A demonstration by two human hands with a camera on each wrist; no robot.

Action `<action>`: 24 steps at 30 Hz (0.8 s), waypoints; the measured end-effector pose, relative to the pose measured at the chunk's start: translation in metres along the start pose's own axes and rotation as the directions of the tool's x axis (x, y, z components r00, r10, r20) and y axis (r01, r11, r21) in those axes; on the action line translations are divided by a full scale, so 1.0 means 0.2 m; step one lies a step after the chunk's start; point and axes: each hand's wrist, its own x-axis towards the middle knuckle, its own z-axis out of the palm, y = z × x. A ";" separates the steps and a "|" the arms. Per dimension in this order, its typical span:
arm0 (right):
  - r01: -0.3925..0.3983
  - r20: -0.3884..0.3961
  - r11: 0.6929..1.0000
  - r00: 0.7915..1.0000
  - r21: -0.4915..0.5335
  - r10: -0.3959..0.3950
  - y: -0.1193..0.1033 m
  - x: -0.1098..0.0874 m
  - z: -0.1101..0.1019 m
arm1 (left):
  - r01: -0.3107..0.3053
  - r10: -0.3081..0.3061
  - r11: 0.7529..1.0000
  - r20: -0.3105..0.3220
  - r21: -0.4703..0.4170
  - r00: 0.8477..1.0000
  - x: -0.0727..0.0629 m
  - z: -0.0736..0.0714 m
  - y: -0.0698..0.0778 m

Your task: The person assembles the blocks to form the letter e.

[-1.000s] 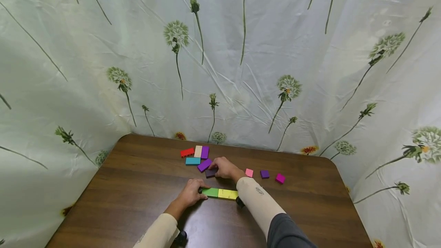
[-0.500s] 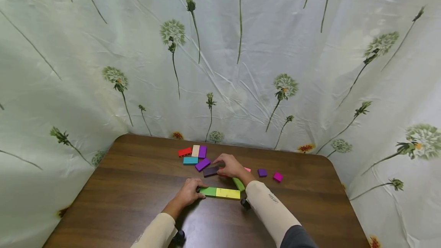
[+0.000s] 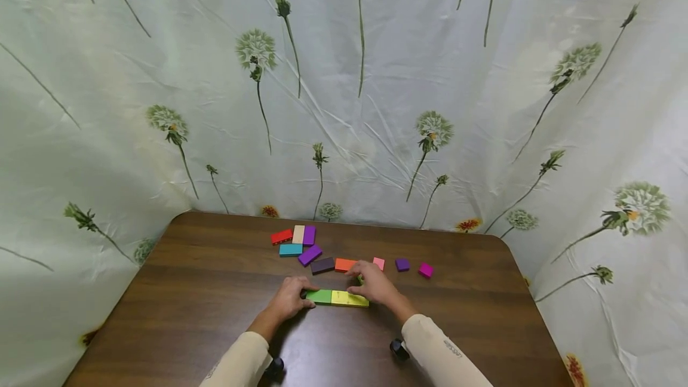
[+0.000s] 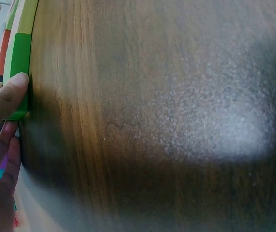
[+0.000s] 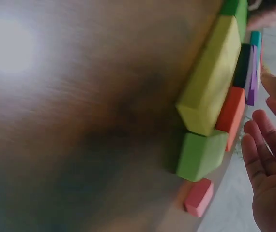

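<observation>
My left hand [image 3: 290, 298] grips the left end of a green block [image 3: 319, 297]; its thumb lies on the block's side in the left wrist view. A yellow block [image 3: 344, 298] stands end to end with the green one. My right hand [image 3: 376, 284] is over the right part of the row, fingers loosely bent and parted, with nothing held in the right wrist view. Behind the yellow block's right end is a light green block [image 5: 201, 154], mostly hidden by the right hand in the head view. An orange block [image 3: 344, 264] lies behind the row.
A dark block [image 3: 322, 265] adjoins the orange one. Purple [image 3: 310, 255], teal [image 3: 291, 250], red [image 3: 282, 236] and cream [image 3: 298, 235] blocks cluster back left. Pink [image 3: 378, 263], violet [image 3: 402, 264] and magenta [image 3: 426, 270] blocks lie right. A flowered curtain [image 3: 344, 106] hangs behind the table [image 3: 473, 327].
My right hand has let go of the dark block, passed right over the orange block and come nearer to the yellow block. The left hand stays on the green block.
</observation>
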 end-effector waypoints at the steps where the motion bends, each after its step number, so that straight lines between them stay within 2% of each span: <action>1: 0.007 -0.010 1.000 1.000 -0.021 -0.007 0.00 -0.02 0.01 | -0.007 0.007 1.000 -0.002 0.003 1.000 0.00 0.00 0.00; 8: 0.054 -0.083 0.986 0.994 -0.155 -0.068 -0.01 -0.11 0.10 | -0.006 0.007 1.000 -0.013 0.017 1.000 0.00 0.00 -0.01; 14: 0.003 -0.066 0.987 0.998 -0.161 -0.014 -0.01 -0.13 0.15 | 0.031 -0.031 0.999 0.013 0.017 0.999 0.00 0.01 -0.01; 24: -0.056 -0.040 0.984 0.998 -0.170 0.050 -0.03 -0.12 0.16 | 0.024 -0.024 1.000 0.012 -0.011 1.000 0.01 0.02 -0.01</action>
